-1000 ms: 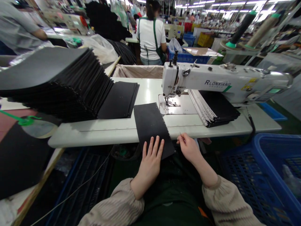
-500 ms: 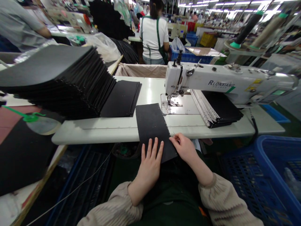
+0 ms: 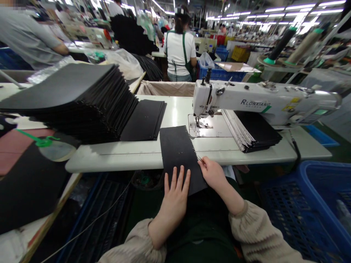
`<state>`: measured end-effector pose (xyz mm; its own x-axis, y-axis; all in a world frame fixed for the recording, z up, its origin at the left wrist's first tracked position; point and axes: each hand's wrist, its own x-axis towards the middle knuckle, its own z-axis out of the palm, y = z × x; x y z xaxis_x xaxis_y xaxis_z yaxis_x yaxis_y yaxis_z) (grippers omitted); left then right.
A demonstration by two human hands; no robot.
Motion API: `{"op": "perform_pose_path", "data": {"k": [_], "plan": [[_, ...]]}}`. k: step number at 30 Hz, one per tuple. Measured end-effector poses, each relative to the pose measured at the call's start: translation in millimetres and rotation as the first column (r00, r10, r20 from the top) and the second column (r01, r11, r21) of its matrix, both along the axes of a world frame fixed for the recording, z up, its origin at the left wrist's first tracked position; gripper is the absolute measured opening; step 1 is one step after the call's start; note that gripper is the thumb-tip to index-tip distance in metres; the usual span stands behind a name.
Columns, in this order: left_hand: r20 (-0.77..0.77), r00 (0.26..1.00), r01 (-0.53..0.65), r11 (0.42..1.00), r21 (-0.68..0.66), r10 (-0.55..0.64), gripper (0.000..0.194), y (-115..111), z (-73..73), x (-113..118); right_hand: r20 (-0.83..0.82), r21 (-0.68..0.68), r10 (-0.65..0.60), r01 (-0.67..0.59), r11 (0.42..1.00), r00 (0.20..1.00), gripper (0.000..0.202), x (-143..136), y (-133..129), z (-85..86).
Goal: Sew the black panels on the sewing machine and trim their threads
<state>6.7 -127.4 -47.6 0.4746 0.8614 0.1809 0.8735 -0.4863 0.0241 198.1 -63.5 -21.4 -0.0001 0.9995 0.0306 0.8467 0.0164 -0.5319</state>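
A flat, black, rectangular panel (image 3: 179, 149) lies to the near left of the white metal sewing machine (image 3: 233, 93), its near end overhanging the edge of the long, pale surface (image 3: 137, 160). The left hand (image 3: 174, 199) presses flat on that end, its grip wide open, fingers spread, grasping nothing. Nearer the wearer than the machine's needle, the right hand (image 3: 214, 174) has its grip pinched closed on a thin, dark, pointed tool (image 3: 200, 159) at the panel's right edge. Left of the machine stands a tall, black stack of sheets (image 3: 95, 109).
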Motion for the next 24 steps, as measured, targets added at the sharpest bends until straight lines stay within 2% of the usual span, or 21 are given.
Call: {"op": "perform_pose_path", "data": {"k": [5, 12, 18, 21, 24], "plan": [[-0.010, 1.000, 0.005, 1.000, 0.005, -0.005, 0.075, -1, 0.3, -1, 0.002, -0.013, -0.012, 0.012, 1.000, 1.000, 0.021, 6, 4, 9.6], [-0.018, 1.000, 0.010, 1.000, 0.017, -0.009, 0.075, -4, -0.2, -5, 0.080, -0.020, 0.012, -0.010, 1.000, 0.997, 0.016, -8, 11, 8.9], [-0.020, 1.000, 0.006, 1.000, 0.014, -0.006, 0.074, -7, 0.4, -8, 0.122, -0.031, -0.018, 0.022, 0.999, 0.992, 0.022, 1, 14, 17.2], [-0.019, 1.000, 0.011, 1.000, 0.010, -0.010, 0.073, -10, 1.5, -9, 0.125, -0.054, 0.012, -0.005, 0.999, 0.992, 0.026, -7, 17, 19.2], [-0.017, 1.000, 0.008, 1.000, -0.002, -0.008, 0.074, -12, 2.7, -11, 0.132, -0.065, 0.021, -0.012, 0.998, 0.991, 0.020, -14, 21, 19.5]]}}
